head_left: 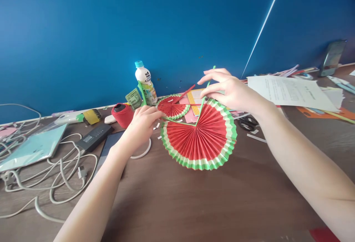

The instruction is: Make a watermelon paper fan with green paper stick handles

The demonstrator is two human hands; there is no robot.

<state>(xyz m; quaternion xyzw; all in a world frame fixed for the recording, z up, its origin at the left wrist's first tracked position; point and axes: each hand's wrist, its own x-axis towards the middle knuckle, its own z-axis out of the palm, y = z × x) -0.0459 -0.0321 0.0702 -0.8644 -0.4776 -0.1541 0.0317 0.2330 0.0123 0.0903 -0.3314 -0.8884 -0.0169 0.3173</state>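
A pleated paper fan [201, 138], red with a pale and green scalloped rim like a watermelon, is spread wide above the brown table, its wedge-shaped gap facing away from me. Green sticks edge the gap. My left hand [144, 123] is closed around the left green stick [177, 121], its fingertips partly hidden. Between thumb and fingers, my right hand [229, 88] pinches the right green stick [203, 103], whose tip rises past the fingers. Behind lies a second, smaller-looking red and green fan [169, 106] with red sticks.
A drink bottle [146, 83] and a red roll [122, 115] stand by the blue wall. Tangled white cables [65, 175], a black power brick [94, 137] and a tablet-like dark slab [107, 149] lie left. At right are black-handled scissors [247, 122], paper scraps and printed sheets [291, 90].
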